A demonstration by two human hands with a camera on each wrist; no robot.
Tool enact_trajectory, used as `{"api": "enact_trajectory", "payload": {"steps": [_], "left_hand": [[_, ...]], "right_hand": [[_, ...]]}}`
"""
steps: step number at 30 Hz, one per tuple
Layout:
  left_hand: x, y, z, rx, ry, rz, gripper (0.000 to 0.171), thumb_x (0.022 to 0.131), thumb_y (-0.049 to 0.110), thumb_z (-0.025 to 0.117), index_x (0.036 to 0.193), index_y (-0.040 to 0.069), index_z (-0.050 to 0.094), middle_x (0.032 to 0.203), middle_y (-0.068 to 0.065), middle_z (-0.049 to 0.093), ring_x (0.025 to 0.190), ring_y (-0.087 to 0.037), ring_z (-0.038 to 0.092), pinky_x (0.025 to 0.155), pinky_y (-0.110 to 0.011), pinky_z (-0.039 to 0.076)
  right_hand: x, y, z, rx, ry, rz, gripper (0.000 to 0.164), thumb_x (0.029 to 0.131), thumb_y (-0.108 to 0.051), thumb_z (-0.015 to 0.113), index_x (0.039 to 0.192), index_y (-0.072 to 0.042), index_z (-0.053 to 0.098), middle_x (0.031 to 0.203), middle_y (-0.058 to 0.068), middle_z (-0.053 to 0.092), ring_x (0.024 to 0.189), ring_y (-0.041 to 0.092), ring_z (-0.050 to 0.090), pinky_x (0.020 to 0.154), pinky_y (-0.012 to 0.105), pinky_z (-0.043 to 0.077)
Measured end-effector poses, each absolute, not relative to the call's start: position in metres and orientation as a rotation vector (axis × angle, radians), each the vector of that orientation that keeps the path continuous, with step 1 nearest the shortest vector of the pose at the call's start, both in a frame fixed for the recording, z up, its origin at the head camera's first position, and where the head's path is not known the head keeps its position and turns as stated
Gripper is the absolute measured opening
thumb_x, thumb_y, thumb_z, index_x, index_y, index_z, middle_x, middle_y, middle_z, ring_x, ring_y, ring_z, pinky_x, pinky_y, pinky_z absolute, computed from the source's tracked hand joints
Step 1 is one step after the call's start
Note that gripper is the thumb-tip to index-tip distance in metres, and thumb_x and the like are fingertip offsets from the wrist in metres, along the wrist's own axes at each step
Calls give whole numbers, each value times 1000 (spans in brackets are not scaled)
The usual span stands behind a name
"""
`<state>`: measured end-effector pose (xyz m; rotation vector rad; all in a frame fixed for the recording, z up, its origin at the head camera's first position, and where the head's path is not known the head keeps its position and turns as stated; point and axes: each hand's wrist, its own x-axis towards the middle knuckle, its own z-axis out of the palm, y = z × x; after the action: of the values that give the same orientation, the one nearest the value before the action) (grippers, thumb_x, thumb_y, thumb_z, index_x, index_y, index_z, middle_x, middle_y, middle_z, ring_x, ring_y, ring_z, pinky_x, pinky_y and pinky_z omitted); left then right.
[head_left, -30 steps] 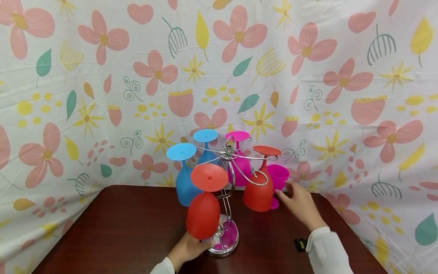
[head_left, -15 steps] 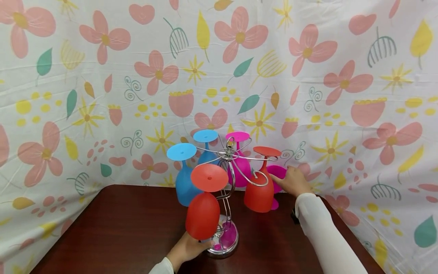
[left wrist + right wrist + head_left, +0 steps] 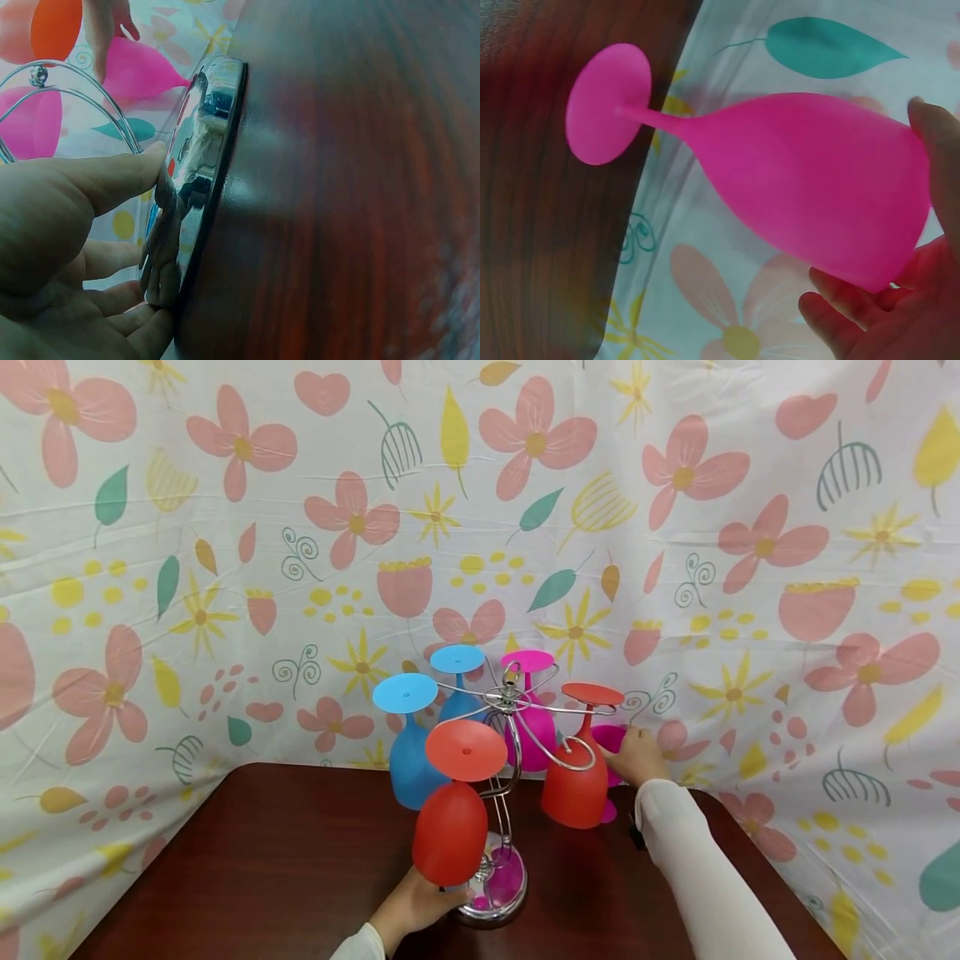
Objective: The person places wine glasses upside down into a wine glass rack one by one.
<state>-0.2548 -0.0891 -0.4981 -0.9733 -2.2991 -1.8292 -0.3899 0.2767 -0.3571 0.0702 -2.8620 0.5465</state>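
Observation:
A chrome stemware rack stands on the table, its round mirrored base (image 3: 491, 917) gripped at the near left edge by my left hand (image 3: 415, 906). In the left wrist view, the thumb and fingers hold the rim of that base (image 3: 214, 142). To the right of the rack, my right hand (image 3: 637, 758) holds a magenta plastic goblet (image 3: 802, 172) by its bowl near the mouth, thumb on one side and fingers on the other. This goblet is upright, foot down, partly hidden in the head view behind a hanging red goblet (image 3: 573, 789).
Upside-down goblets hang from the rack's wire arms: a nearer red one (image 3: 450, 833), two blue ones (image 3: 411, 768) at left, a magenta one (image 3: 531, 735) behind. A small black object (image 3: 636, 837) lies by the right sleeve. Floral cloth (image 3: 225, 568) backs the dark table (image 3: 300, 852).
My right hand has moved up and left from beside the magenta goblet and taken hold of its bowl. The left hand stays on the base. The view has shifted slightly.

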Motion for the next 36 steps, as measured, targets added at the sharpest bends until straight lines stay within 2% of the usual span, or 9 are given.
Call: {"api": "enact_trajectory", "payload": {"steps": [6,9,13,16,20,25,28,32,36], "left_hand": [[-256,-89,-499,-1005,-2272,-1849,42,88,25,70,123,7,56,99,6,58,93,-12,54,81,-38,43],[-257,-89,-497,-996,-2277,-1875,46,89,28,70,127,7,56,103,5,58,96,-13,54,83,-39,43],[-257,-90,-496,-963,-2319,-1885,42,88,22,70,125,8,57,102,5,58,95,-13,54,83,-40,43],[-257,-90,-497,-953,-2342,-1890,37,88,20,69,121,8,57,99,4,58,93,-14,54,82,-40,43],[-257,-89,-498,-954,-2346,-1908,38,89,19,69,123,8,57,100,2,58,94,-15,54,83,-41,43],[-258,-88,-498,-951,-2350,-1926,39,90,19,68,125,9,56,101,1,59,95,-16,54,84,-41,43],[-257,-88,-497,-939,-2361,-1930,39,91,19,68,126,9,56,102,1,59,96,-16,54,84,-42,43],[-256,-89,-495,-933,-2363,-1925,36,90,22,68,121,8,57,98,2,58,93,-15,54,82,-42,42],[-256,-89,-495,-955,-2347,-1920,33,91,22,67,119,8,57,96,3,58,91,-14,54,82,-41,42]], "right_hand": [[-387,278,-351,44,-2929,532,101,85,-67,61,133,20,38,122,41,39,113,55,43,94,67,41],[-385,277,-342,55,-2985,478,99,83,-66,63,128,19,40,118,40,41,111,56,45,93,67,41],[-383,275,-333,93,-3047,376,84,81,-60,69,110,17,49,99,31,53,95,47,55,83,57,49],[-380,274,-329,125,-3085,331,71,80,-54,72,100,10,52,86,20,55,82,37,58,73,48,50],[-374,273,-324,190,-3104,303,68,81,-50,73,109,10,55,94,21,59,87,37,58,80,51,50],[-366,276,-322,189,-3111,341,82,82,-55,72,126,11,52,112,29,58,102,44,56,89,59,47],[-359,280,-321,209,-3080,362,83,83,-56,71,127,12,51,113,29,58,100,44,57,86,60,48],[-347,289,-314,284,-3047,374,76,87,-50,69,127,12,51,107,28,60,95,45,58,83,60,49],[-332,299,-304,365,-3054,435,71,91,-47,66,130,11,51,110,28,60,96,44,58,83,58,49]]}}
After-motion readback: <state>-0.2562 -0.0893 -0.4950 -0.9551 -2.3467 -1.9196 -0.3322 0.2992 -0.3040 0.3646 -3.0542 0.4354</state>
